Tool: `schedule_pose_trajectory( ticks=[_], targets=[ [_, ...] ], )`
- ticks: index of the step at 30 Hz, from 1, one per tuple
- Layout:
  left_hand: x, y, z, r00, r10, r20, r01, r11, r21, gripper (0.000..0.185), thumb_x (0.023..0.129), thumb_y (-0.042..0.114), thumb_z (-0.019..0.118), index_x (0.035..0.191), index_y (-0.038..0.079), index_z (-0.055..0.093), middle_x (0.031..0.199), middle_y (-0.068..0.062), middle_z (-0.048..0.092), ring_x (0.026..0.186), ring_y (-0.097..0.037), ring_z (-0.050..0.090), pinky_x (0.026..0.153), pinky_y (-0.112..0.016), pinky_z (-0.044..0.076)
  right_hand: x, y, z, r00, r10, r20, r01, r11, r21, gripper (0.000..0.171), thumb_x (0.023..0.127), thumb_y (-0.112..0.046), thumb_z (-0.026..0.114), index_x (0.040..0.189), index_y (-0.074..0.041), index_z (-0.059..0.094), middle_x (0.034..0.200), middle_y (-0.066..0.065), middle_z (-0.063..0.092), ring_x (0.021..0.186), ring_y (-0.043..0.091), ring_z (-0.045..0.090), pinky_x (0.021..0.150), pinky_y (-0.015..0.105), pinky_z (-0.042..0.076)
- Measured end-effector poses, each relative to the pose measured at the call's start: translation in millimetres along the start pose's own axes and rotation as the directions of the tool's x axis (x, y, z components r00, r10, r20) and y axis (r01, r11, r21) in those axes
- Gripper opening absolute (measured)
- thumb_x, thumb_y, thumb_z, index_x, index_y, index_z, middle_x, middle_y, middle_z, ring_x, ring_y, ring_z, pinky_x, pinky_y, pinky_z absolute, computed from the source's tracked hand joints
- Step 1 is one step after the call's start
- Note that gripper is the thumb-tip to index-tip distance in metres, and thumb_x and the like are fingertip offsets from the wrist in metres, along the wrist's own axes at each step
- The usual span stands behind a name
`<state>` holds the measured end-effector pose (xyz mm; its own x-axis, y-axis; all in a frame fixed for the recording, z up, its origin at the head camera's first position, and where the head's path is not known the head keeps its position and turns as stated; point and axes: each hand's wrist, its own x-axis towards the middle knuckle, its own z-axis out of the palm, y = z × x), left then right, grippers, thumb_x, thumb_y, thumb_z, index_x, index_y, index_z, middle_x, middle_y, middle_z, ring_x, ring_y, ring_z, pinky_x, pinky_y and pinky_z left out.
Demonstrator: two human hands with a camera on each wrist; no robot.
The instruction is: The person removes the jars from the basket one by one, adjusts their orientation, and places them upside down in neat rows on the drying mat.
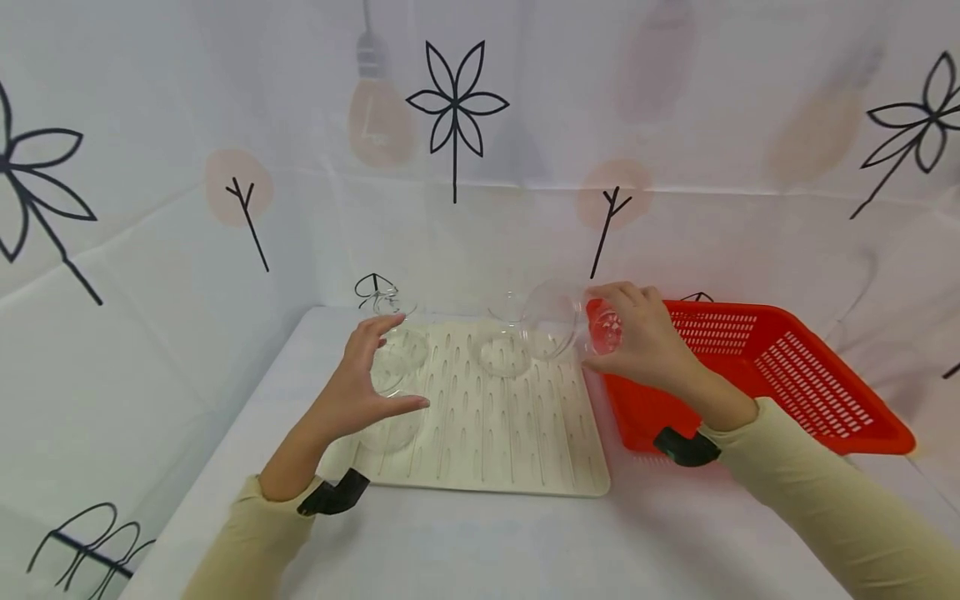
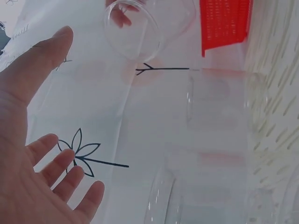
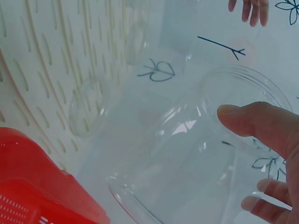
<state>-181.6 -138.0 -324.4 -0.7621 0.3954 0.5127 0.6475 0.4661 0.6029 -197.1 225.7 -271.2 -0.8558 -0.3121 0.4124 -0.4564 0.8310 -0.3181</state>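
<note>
My right hand [image 1: 611,333] grips a clear glass [image 1: 551,321] by its base and holds it on its side above the back right of a cream ribbed drying mat [image 1: 510,433], with the mouth facing left. In the right wrist view the thumb [image 3: 247,121] lies on the glass [image 3: 187,154]. My left hand [image 1: 401,362] is open with spread fingers over the mat's left side, close to two clear glasses [image 1: 401,346] [image 1: 390,429] that stand there; I cannot tell whether it touches them. Another glass [image 1: 502,350] stands at the back middle. The left wrist view shows the open palm [image 2: 28,154] and the held glass [image 2: 133,28].
A red slotted basket [image 1: 787,367] sits right of the mat, touching its edge. A white sheet printed with flowers and twigs covers the table [image 1: 480,542] and hangs as walls on three sides.
</note>
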Motion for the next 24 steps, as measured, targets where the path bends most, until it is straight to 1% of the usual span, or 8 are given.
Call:
schedule_pose_trajectory(
  ticks=[7,12,13,19,20,24],
  targets=[
    [11.5,7.8,19.8,0.998,0.068,0.018,-0.067,0.997,-0.023,0.099,0.064,0.026,0.087,0.143,0.011,0.029,0.142,-0.004,0.028,0.131,-0.019,0.025,0.103,-0.044,0.031,0,-4,9,0.999,-0.041,0.008,0.041,0.999,0.011,0.079,0.061,-0.018,0.087,0.128,-0.004,0.047,0.127,0.016,0.045,0.108,0.036,0.036,0.082,0.054,0.042],
    [15.6,10.7,33.1,0.995,0.100,0.030,-0.099,0.994,-0.046,0.099,0.064,0.026,0.087,0.142,0.011,0.029,0.141,-0.003,0.029,0.129,-0.016,0.028,0.102,-0.041,0.033,-2,-8,14,0.998,-0.069,-0.001,0.069,0.997,0.031,0.079,0.060,-0.015,0.087,0.128,-0.004,0.048,0.126,0.015,0.046,0.109,0.036,0.036,0.083,0.054,0.040],
    [16.4,11.2,35.5,0.994,0.107,0.030,-0.105,0.993,-0.052,0.099,0.064,0.026,0.087,0.142,0.010,0.029,0.140,-0.003,0.030,0.129,-0.018,0.029,0.101,-0.042,0.033,-3,-8,15,0.997,-0.075,-0.005,0.075,0.997,0.036,0.078,0.060,-0.014,0.087,0.128,-0.004,0.049,0.126,0.015,0.046,0.109,0.035,0.036,0.083,0.053,0.040],
    [19.9,14.5,48.8,0.995,0.095,0.024,-0.093,0.994,-0.054,0.098,0.064,0.027,0.087,0.142,0.011,0.030,0.139,-0.003,0.030,0.128,-0.018,0.030,0.101,-0.042,0.034,-5,-12,24,0.996,-0.088,-0.004,0.088,0.995,0.037,0.079,0.060,-0.017,0.087,0.127,-0.006,0.050,0.126,0.012,0.047,0.105,0.031,0.037,0.080,0.047,0.041],
    [20.2,15.2,50.9,0.996,0.089,0.027,-0.087,0.995,-0.053,0.098,0.064,0.027,0.087,0.142,0.012,0.030,0.139,-0.002,0.030,0.127,-0.016,0.030,0.101,-0.041,0.034,-6,-13,25,0.996,-0.085,0.001,0.085,0.996,0.035,0.079,0.059,-0.018,0.088,0.128,-0.006,0.049,0.126,0.012,0.047,0.105,0.031,0.038,0.079,0.047,0.041],
    [22.7,16.2,59.6,0.996,0.085,0.029,-0.083,0.995,-0.061,0.097,0.064,0.028,0.087,0.142,0.012,0.030,0.140,-0.003,0.030,0.127,-0.016,0.030,0.100,-0.040,0.035,-8,-16,30,0.997,-0.077,0.013,0.076,0.996,0.034,0.083,0.058,-0.020,0.089,0.129,-0.008,0.049,0.127,0.012,0.047,0.107,0.030,0.037,0.082,0.049,0.042]
  ],
)
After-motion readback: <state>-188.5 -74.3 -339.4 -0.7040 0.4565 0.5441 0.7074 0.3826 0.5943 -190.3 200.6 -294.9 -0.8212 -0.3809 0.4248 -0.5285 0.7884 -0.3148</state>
